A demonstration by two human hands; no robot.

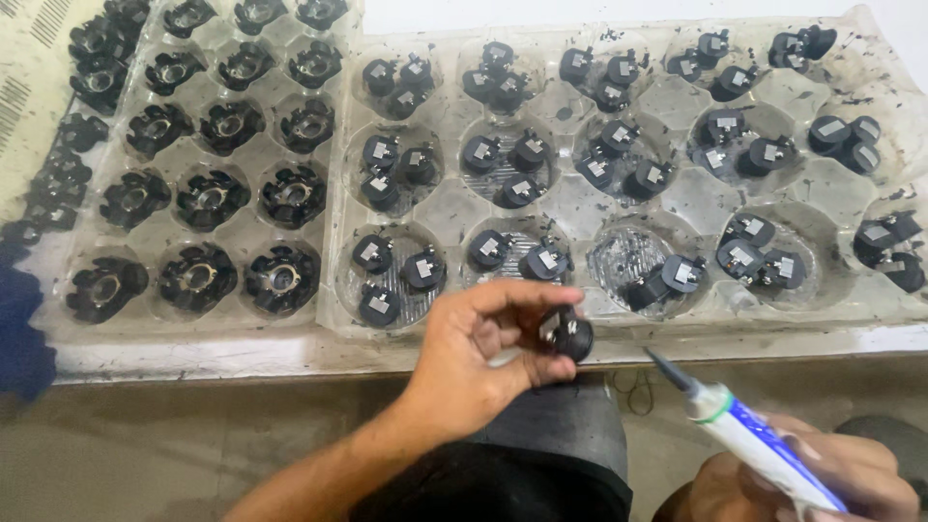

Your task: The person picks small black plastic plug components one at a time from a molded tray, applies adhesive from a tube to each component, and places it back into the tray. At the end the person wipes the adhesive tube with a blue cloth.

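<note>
left hand: closed on a small black part, pinched between thumb and fingertips, held just in front of the table edge and below the near row of the clear tray.
right hand: wrapped round a white and blue tube, low at the right corner; only partly in view.
tube: long axis runs from lower right up to upper left, its dark nozzle aimed toward the part.
key relation: the part lies up and to the left of the nozzle, near but apart; a clear gap shows between them. the part's pale metal face turns up and left.
clear tray: round pockets holding groups of the same black parts, mostly two or three each.
left tray: one larger black ring piece per pocket.
below: a dark lap and grey floor.
</note>
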